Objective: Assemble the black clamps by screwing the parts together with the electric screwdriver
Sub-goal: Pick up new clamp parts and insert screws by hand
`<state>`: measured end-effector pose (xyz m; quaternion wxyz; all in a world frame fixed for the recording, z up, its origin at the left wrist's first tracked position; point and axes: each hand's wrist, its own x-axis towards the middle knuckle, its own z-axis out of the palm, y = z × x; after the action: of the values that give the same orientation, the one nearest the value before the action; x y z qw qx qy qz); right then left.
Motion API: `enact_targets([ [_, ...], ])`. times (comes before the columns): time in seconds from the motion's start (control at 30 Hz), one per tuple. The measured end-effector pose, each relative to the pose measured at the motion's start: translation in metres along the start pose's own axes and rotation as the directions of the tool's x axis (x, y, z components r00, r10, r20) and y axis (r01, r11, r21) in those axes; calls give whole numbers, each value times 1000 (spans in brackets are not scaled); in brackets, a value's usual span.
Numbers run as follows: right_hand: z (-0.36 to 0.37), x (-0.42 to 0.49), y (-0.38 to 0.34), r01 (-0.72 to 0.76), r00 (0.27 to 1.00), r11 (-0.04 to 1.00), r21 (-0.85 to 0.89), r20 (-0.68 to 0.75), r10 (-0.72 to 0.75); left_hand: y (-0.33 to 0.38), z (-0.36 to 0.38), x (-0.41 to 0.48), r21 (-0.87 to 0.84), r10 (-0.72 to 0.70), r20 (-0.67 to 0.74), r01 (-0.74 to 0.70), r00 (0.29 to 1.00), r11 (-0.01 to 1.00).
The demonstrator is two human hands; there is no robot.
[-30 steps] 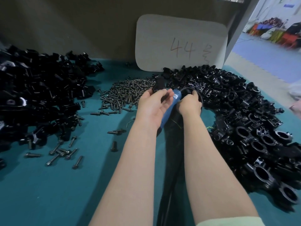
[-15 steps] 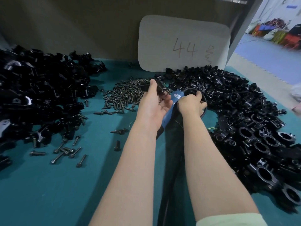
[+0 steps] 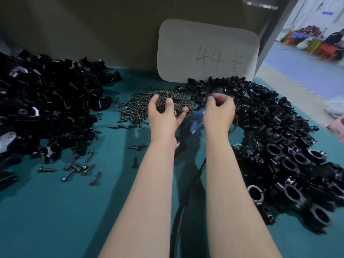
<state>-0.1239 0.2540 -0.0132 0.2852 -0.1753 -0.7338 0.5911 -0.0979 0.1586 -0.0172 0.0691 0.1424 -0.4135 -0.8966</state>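
- The left hand [image 3: 163,118] is up over the teal table [image 3: 55,211], fingers curled round a black clamp part [image 3: 176,107] with the thumb closing in from above.
- The right hand [image 3: 219,113] hovers just beside it at 3 o'clock, knuckles to the camera. The fingers are curled in toward the thumb [image 3: 211,99], but the tips are blurred, so whether they pinch a small piece cannot be told.
- The two hands are close but apart, and the clamp part pokes out of the left hand toward the right.
- The electric screwdriver [image 3: 198,119] lies on the table under the gap between the wrists.
- Its blue body runs roughly from 1 o'clock down to 7 o'clock, and its black cable [image 3: 188,190] trails back toward the person.
- Neither hand grips the screwdriver, and the right hand is the nearer one, sitting almost on top of its blue end.
- The screw pile [image 3: 141,105] sits at about 10 o'clock from the left hand, just past the fingertips and an easy reach for that side.
- The heap of ring-shaped clamp bodies [image 3: 275,138] curves away at 3 to 5 o'clock of the right hand.
- By the look of it this is the fitting stage, with parts being mated before any driving.
- Likely next, the right hand drops to 6 o'clock for the screwdriver while the left steadies the part.
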Motion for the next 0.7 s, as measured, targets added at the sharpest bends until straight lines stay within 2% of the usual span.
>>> enact_targets([
  [0.07, -1, -15, -10, -123, 989, 960, 250, 116, 96, 6, -5, -6, -12, 6, -6, -6, 1000, 1000],
  [0.1, -1, -23, -14, -198, 971, 904, 379, 199, 129, 10, -9, -10, -13, 0, -6, 0, 1000, 1000],
  [0.2, -3, -42, -20, -362, 910, 752, 551, 382, 158, 19, -24, -17, 12, -27, -34, 27, 999, 1000],
  [0.27, -2, -53, -22, -416, 870, 727, 546, 471, 144, 24, -35, -22, 23, -23, -34, 24, 999, 999],
  [0.43, 9, -76, -22, -414, 799, 794, 446, 595, 83, 30, -58, -29, 45, 26, 10, -27, 1000, 999],
  [0.7, 21, -78, -16, -375, 774, 822, 428, 633, 23, 32, -67, -17, 230, 100, -26, -91, 995, 969],
])
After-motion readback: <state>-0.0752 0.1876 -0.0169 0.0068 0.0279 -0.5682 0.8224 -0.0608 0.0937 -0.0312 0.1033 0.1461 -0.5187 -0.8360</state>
